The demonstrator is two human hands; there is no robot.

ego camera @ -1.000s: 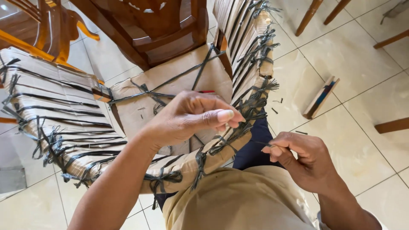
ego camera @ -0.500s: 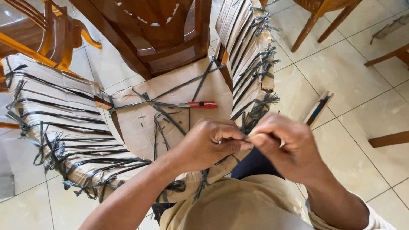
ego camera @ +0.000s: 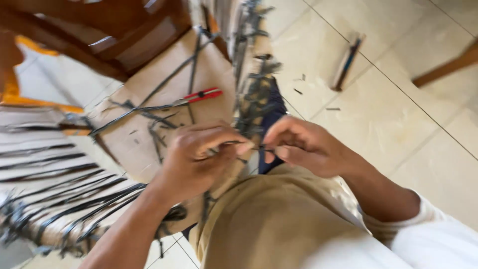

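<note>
My left hand (ego camera: 199,157) and my right hand (ego camera: 301,144) meet above my knee in beige trousers (ego camera: 259,224). Both pinch a thin black strap (ego camera: 256,148) stretched between their fingertips. The strap belongs to a cardboard-wrapped bundle (ego camera: 164,124) bound with many black straps, which lies across my lap and to the left. Red-handled pliers (ego camera: 199,95) rest on the cardboard just beyond my left hand. The picture is blurred by motion.
A dark wooden chair (ego camera: 114,35) stands at the top left, with an orange-edged frame (ego camera: 30,99) at the left edge. On the pale tiled floor (ego camera: 398,109) lie a flat narrow tool (ego camera: 348,62) and small black strap offcuts (ego camera: 298,84). A wooden leg (ego camera: 448,67) crosses the right side.
My right hand has come in from the right to meet my left hand, and both now grip the strap. The view has swung and blurred, and the pliers have come into sight.
</note>
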